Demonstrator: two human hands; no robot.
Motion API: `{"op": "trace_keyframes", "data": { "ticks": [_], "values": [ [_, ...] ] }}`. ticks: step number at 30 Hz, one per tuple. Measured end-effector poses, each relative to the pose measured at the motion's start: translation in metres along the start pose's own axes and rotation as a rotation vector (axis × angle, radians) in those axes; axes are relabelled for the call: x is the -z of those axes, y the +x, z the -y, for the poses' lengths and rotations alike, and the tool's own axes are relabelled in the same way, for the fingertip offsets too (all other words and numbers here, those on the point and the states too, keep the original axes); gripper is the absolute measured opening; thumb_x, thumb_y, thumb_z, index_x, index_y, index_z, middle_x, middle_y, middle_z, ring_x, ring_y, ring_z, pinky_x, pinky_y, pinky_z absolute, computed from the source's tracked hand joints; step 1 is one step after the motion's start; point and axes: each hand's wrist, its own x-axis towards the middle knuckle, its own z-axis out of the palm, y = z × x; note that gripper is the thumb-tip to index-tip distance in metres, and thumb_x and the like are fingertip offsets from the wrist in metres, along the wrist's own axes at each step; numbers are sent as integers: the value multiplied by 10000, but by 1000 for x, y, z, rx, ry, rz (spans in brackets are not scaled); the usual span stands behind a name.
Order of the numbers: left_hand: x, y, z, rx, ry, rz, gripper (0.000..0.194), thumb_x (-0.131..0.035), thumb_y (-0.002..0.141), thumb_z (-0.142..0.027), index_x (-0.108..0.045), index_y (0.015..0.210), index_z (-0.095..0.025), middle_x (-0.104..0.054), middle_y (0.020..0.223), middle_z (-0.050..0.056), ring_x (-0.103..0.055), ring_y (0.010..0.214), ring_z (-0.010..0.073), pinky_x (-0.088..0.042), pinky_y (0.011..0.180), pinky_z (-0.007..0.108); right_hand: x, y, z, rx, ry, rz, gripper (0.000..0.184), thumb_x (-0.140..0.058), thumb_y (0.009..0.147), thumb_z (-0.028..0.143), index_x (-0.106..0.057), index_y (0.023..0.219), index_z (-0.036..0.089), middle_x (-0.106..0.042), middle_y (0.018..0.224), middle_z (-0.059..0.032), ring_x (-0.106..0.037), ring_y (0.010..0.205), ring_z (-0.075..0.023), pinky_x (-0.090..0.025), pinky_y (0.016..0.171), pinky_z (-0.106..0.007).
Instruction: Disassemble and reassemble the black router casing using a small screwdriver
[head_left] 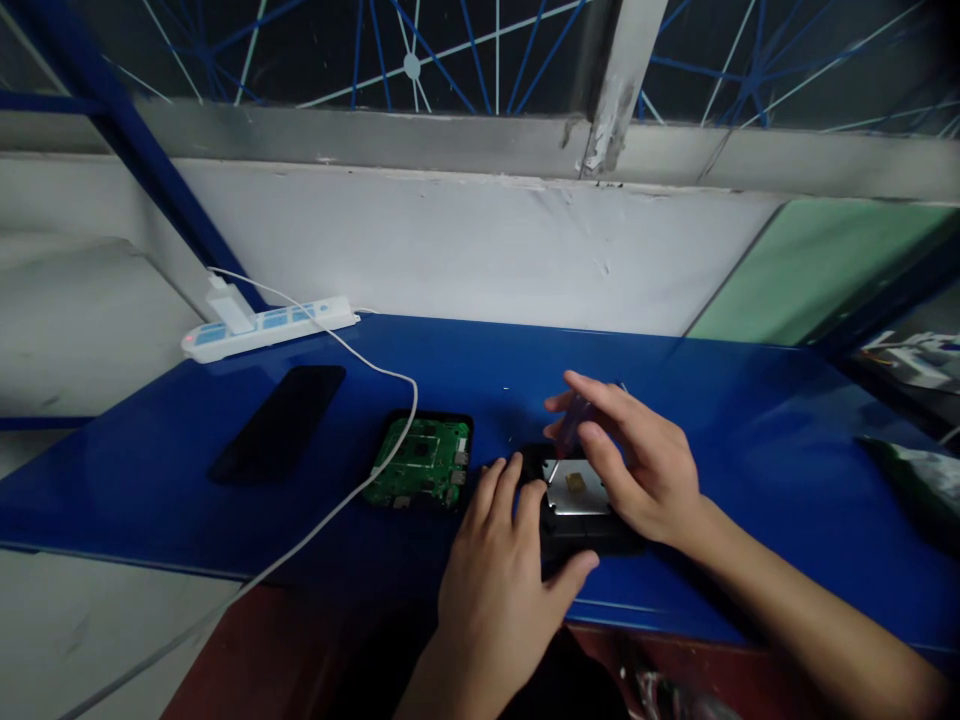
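My right hand (643,455) grips a screwdriver (573,420) with a translucent purplish handle. The tool's thin shaft slants down to the upper left corner of a silver metal plate (566,503). That plate lies in a black plastic housing (589,540) and bears a small tan pad (575,483). Spread over the housing's left side is my left hand (506,560), fingers apart, its fingertips by the plate's left edge. To the left sits a green circuit board (420,460) in a black case half. The exact spot under the screwdriver's tip is too small to make out.
A white cable (360,352) runs from a power strip (274,328) across the green board and off the blue table (465,350). A black phone-like slab (279,425) lies at the left. A dark green and white bag-like item (911,485) rests at the right edge.
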Motion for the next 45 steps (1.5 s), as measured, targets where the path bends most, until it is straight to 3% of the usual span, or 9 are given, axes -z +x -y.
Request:
{"op": "trace_keyframes", "data": {
  "ticks": [4,9,16,20,24,30,35,39,45],
  "values": [
    [-1,0,1,1,6,2,548,-777,793,-413,-541,1226,-174,-523,1456,179,-444,1386,382,-478,1058,588,-6,-4,-1,10,-41,-81,656,-580,926,88,-369,1512,292,-679,1096,-53,-665,848,-168,-571,803,-382],
    [0,2,1,-7,12,-3,519,-776,788,-385,-547,1205,-177,-543,1434,174,-462,1372,381,-482,1057,583,-6,1,-2,96,-84,-119,557,-679,882,148,-510,1390,300,-646,937,-31,-603,794,-180,-568,708,-369],
    [-2,1,2,-15,32,-15,505,-769,798,-393,-552,1198,-177,-539,1438,179,-461,1373,383,-484,1052,588,-6,-3,-3,-37,26,-114,527,-417,991,115,-402,1491,281,-630,1232,-92,-686,945,-174,-606,807,-391],
    [-1,1,1,-10,36,-2,503,-770,795,-387,-552,1193,-171,-540,1435,182,-463,1370,383,-492,1044,584,-7,-2,-3,3,-41,-157,562,-569,937,115,-448,1459,284,-628,1016,-56,-636,865,-174,-599,760,-372],
    [0,1,1,-17,24,-2,484,-766,800,-379,-551,1183,-176,-548,1427,177,-475,1362,378,-492,1042,586,-6,1,-4,80,-126,-174,463,-652,905,168,-547,1340,285,-590,882,-30,-573,792,-178,-571,708,-373],
    [-2,2,2,-24,27,-14,504,-776,789,-390,-552,1184,-170,-549,1424,186,-469,1364,388,-484,1044,605,-4,-3,-4,-14,25,-98,507,-423,989,156,-419,1480,283,-583,1245,-109,-649,987,-199,-596,774,-403],
    [-1,1,2,-28,36,-17,505,-764,796,-385,-545,1196,-170,-548,1426,189,-470,1366,386,-490,1042,599,-5,-3,0,11,-8,-87,600,-379,979,85,-318,1545,276,-599,1322,-112,-660,1032,-198,-593,846,-419],
    [-1,1,3,-32,38,-18,491,-755,807,-388,-541,1196,-177,-543,1433,182,-470,1366,384,-487,1044,600,-6,-1,-2,30,-27,-125,642,-492,958,72,-330,1536,300,-645,1191,-86,-665,978,-187,-603,841,-408],
    [-1,2,1,-24,29,-13,494,-773,790,-376,-552,1180,-167,-555,1416,186,-488,1349,387,-491,1041,596,-2,0,-5,108,-136,-163,527,-716,874,200,-549,1367,281,-609,897,-39,-597,827,-189,-568,725,-374]
  ]
}}
